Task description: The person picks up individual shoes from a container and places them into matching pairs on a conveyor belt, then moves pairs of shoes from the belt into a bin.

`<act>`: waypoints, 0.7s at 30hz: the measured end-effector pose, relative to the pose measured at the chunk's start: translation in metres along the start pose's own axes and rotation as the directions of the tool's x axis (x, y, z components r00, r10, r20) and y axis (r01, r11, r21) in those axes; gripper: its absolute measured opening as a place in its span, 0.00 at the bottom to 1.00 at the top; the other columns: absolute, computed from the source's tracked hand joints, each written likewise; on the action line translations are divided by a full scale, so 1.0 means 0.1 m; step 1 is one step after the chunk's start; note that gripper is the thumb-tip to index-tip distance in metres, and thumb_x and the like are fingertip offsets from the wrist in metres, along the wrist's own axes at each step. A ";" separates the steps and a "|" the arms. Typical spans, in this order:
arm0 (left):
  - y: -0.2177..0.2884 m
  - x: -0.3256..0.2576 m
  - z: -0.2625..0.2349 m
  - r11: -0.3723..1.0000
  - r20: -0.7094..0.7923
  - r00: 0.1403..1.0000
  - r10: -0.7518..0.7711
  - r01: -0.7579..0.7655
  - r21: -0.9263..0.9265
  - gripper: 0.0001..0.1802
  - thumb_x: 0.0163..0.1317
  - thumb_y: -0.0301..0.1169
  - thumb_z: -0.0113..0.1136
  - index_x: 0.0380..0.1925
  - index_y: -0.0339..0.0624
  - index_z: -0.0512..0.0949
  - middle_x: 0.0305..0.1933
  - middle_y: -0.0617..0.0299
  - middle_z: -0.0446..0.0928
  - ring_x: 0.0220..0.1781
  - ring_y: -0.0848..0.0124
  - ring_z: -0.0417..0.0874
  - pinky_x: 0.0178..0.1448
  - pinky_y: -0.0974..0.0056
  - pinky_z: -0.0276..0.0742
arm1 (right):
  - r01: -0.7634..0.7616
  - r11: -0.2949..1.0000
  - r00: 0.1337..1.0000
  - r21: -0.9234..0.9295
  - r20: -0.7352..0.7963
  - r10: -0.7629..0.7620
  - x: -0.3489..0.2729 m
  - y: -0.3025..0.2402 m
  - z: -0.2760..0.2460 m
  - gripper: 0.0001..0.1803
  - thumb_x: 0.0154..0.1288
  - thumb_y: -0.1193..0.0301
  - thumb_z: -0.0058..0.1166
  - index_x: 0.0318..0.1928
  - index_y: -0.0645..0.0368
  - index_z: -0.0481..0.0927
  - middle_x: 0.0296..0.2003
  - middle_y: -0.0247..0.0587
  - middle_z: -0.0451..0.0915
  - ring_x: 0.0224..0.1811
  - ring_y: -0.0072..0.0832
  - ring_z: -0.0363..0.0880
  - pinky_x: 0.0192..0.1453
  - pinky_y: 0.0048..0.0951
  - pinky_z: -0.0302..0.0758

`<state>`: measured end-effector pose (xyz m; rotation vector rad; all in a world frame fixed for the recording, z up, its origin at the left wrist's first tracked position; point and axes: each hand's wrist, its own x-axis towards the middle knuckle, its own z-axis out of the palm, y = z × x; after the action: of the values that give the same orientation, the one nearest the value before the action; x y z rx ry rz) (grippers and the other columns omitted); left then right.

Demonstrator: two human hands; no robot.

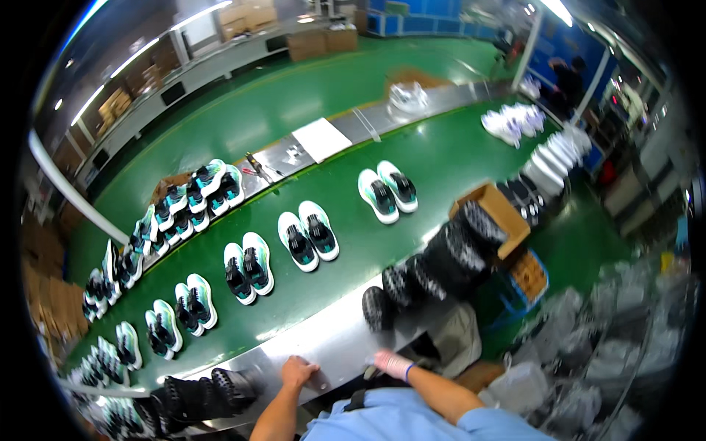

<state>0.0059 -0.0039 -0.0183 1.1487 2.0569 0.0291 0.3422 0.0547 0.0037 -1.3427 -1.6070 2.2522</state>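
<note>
My left hand (297,370) rests flat on the shiny metal edge (338,338) of a green conveyor belt (331,198), fingers apart, holding nothing. My right hand (391,363), with tape or a pale glove on it, sits curled on the same metal edge; what it grips is hidden. Pairs of white and teal shoes (308,235) stand in a row along the belt. A line of black insoles or shoe parts (434,264) leans on the metal edge just beyond my right hand. More black parts (198,397) lie left of my left hand.
A cardboard box (494,213) stands at the belt's right side above a blue crate (526,279). White shoes (515,121) are stacked at the far right. Clear plastic bags (610,345) pile up at my right. A person stands far off at the upper right (566,81).
</note>
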 end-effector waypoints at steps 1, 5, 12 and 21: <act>0.11 -0.05 -0.07 1.000 0.034 0.999 0.002 -0.002 0.003 0.32 0.43 0.54 0.79 0.36 0.36 0.86 0.44 0.43 0.86 0.50 0.48 0.87 0.58 0.51 0.81 | 0.035 0.999 0.997 0.026 -0.066 -0.033 -0.09 -0.01 0.08 0.24 0.76 0.52 0.50 0.41 0.61 0.86 0.34 0.47 0.87 0.38 0.30 0.84 0.47 0.35 0.78; 0.28 -0.11 -0.20 0.998 -0.079 0.996 0.046 -0.050 -0.046 0.30 0.51 0.48 0.77 0.41 0.34 0.77 0.41 0.43 0.85 0.47 0.46 0.87 0.54 0.50 0.81 | 0.016 0.922 0.927 0.387 -0.352 0.131 -0.03 0.03 0.35 0.20 0.73 0.53 0.55 0.44 0.58 0.87 0.38 0.41 0.88 0.39 0.30 0.85 0.48 0.36 0.78; 0.18 -0.36 -0.17 0.939 0.000 0.942 0.337 -0.336 0.073 0.19 0.59 0.38 0.72 0.39 0.35 0.76 0.38 0.44 0.84 0.42 0.43 0.85 0.49 0.48 0.80 | -0.214 0.815 0.749 0.538 -0.446 0.491 -0.26 0.69 1.23 0.18 0.69 0.56 0.59 0.46 0.56 0.88 0.38 0.39 0.89 0.39 0.29 0.86 0.50 0.35 0.80; 1.01 -0.79 -0.03 0.171 0.311 0.237 0.920 -0.959 0.225 0.16 0.58 0.26 0.64 0.47 0.35 0.78 0.61 0.43 0.76 0.66 0.46 0.74 0.67 0.48 0.72 | -0.007 0.683 0.669 0.730 -0.504 0.546 -0.48 0.94 1.85 0.18 0.70 0.59 0.58 0.50 0.57 0.87 0.44 0.40 0.88 0.44 0.30 0.86 0.51 0.32 0.79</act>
<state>0.1004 -0.0006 0.0689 2.4974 0.8776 0.1881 0.2853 -0.1484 -0.0277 -1.9295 -0.2395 1.7514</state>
